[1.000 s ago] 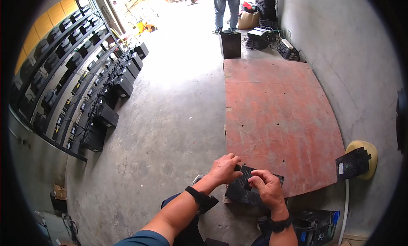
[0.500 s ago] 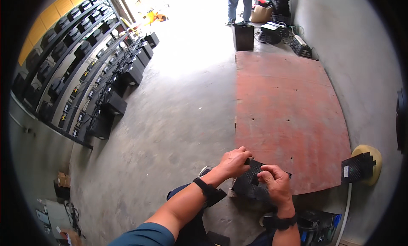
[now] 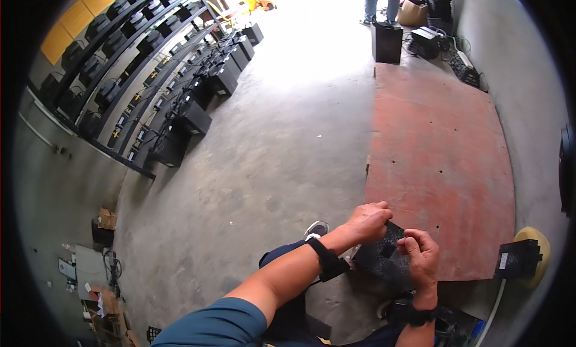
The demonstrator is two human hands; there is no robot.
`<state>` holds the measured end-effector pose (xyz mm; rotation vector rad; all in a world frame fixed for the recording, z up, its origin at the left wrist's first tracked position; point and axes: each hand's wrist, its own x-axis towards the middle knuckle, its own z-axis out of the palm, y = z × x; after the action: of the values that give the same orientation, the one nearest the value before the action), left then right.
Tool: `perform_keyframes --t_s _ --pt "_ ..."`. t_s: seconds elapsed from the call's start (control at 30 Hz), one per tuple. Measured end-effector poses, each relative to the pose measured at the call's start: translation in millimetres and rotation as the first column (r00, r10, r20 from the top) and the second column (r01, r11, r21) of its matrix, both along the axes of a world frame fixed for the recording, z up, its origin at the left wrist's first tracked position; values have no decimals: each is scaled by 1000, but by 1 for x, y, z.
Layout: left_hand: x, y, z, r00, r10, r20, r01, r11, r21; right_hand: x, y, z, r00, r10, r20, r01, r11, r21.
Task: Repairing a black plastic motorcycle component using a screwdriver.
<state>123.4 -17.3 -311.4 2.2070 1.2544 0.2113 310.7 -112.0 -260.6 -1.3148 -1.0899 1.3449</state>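
A black, textured panel-like piece [image 3: 393, 264] lies low in front of me, at the near edge of the red board [image 3: 441, 143]. My left hand [image 3: 369, 222] is closed in a fist over its far left corner; whatever its fingers grip is hidden. Over the panel's right side is my right hand [image 3: 423, 257], thumb and fingers pinched together. Anything in that pinch is too small to make out. Dark bands wrap both wrists.
Racks [image 3: 114, 95] of black devices and cables line the left. Another person's legs [image 3: 381, 2] stand far off behind a black box [image 3: 387, 44]. At right, a black slab [image 3: 517, 260] leans on a yellow stool [image 3: 543, 251]. Cardboard [image 3: 107, 219] sits at lower left.
The view has swung left, so the surroundings and both hands appear farther right. Both hands stay closed at the black panel, with little change in their grip.
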Motion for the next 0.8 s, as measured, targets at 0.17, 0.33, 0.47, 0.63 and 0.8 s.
perform_keyframes --t_s 0.17,0.33,0.47,0.63,0.8 --pt "0 -2 15 997 72 11 -72 997 -17 4 1 -5 1000 -18 21 18 1000 6" --pt "4 -3 6 998 67 10 -67 998 -18 2 4 -9 1000 4 13 -4 1000 6" --pt "14 -5 -12 994 -28 102 22 998 62 1 7 -13 999 2 47 -3 1000 5" --pt "13 -9 9 993 42 113 -46 998 32 6 12 -21 996 -15 92 14 1000 9" --pt "11 -5 -2 989 99 111 -105 993 46 1 17 -27 988 7 154 -15 999 48"
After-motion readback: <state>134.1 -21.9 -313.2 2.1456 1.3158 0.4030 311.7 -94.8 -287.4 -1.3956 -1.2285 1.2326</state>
